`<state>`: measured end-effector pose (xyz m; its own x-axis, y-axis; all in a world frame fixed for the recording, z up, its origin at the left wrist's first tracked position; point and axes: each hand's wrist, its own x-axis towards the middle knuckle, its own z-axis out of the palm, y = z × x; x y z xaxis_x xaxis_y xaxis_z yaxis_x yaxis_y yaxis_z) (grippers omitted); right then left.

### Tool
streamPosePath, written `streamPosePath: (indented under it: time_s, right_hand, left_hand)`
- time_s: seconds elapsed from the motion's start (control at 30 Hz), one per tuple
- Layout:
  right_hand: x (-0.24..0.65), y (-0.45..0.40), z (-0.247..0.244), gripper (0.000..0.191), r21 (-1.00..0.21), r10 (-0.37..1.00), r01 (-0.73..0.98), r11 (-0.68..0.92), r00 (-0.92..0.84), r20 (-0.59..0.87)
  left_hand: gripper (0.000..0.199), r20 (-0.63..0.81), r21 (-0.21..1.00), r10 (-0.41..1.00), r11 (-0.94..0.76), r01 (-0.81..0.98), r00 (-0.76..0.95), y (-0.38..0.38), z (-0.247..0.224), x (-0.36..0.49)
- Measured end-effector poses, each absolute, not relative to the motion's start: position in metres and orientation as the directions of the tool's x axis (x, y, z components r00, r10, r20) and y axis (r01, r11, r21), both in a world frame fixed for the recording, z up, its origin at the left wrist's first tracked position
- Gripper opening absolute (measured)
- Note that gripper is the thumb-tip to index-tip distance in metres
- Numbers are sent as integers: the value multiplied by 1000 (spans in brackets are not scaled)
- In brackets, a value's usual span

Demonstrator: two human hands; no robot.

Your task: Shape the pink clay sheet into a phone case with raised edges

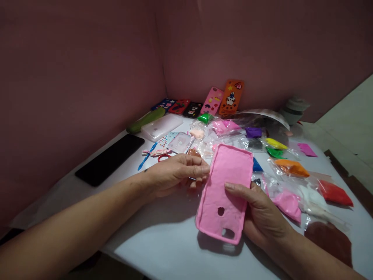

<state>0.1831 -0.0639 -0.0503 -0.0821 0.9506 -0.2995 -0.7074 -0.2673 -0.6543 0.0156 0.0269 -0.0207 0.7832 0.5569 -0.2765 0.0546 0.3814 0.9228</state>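
A phone case covered in pink clay (229,171) is held above the white table, tilted, with its camera cutout at the lower end and a small round hole above that. My right hand (264,214) grips it from the right, thumb on the clay face and fingers behind. At the case's upper left edge is my left hand (186,171), its thumb and fingers curled together near the rim. Whether something small is between those fingers cannot be made out.
Decorated phone cases (231,97) lean on the pink wall. Bags of coloured clay (291,167) cover the table's right side. At left lie a black phone (110,159), a clear case (162,126), a blue tool (147,156) and red-handled scissors (164,157).
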Motion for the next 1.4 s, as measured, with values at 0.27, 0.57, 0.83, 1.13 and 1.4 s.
streamPosePath:
  time_s: [0.27, 0.57, 0.83, 1.13, 1.4]
  right_hand:
    - [183, -61, -49, 58, -623, 955, -740, -255, -91, -283]
    - [182, -62, -48, 37, -645, 950, -708, -286, -121, -289]
    - [182, -63, -47, 35, -671, 956, -687, -279, -129, -265]
    - [181, -64, -47, 26, -688, 956, -664, -292, -192, -221]
    - [181, -66, -46, 24, -725, 956, -624, -291, -220, -193]
  left_hand:
    - [14, -327, 913, 513, 389, 124, 794, 28, -21, 16]
    - [13, -324, 924, 482, 346, 163, 814, 27, -16, 15]
    - [16, -305, 941, 498, 286, 178, 812, 26, -15, 15]
    - [20, -278, 954, 566, 259, 153, 776, 26, -15, 16]
    - [24, -226, 962, 613, 261, 76, 757, 28, -16, 14]
